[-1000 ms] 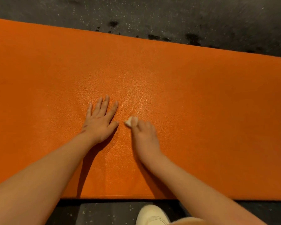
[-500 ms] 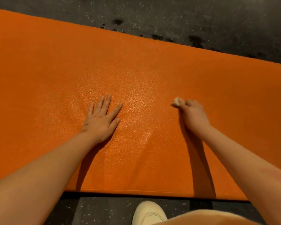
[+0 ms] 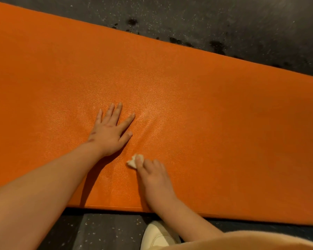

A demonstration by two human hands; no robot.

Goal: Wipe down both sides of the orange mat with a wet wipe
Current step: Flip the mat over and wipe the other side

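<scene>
Since half a second ago the right hand [image 3: 154, 177] has swept back from well out to the right and now sits close to the person, just below and beside the left thumb. The left hand [image 3: 109, 131] has stayed where it was.

The left fingers [image 3: 117, 112] are straight and spread, palm flat on the orange mat [image 3: 224, 123]. This looks like bracing: faint ripples run through the surface just right of those fingers, so the flat hand probably keeps the soft mat from creeping or bunching as the wipe drags across it.

The right fingers [image 3: 141, 165] are curled and bunched together over a small wadded wet wipe [image 3: 132, 162], pinching it against the mat. Only its pale end pokes out ahead of the fingertips, and how the thumb sits underneath cannot be told. A tight wad held like this puts the pressure on a small patch, which suits back-and-forth scrubbing strokes.

The mat lies flat on the dark speckled floor [image 3: 206, 18] and stretches far to either side of both sets of fingers. Its near edge is just behind the right wrist, and a pale shoe [image 3: 157, 235] stands beyond that edge.

I judge this to be mid-wipe on the upper face. The mat has not been turned, so the underside is still to do.
</scene>
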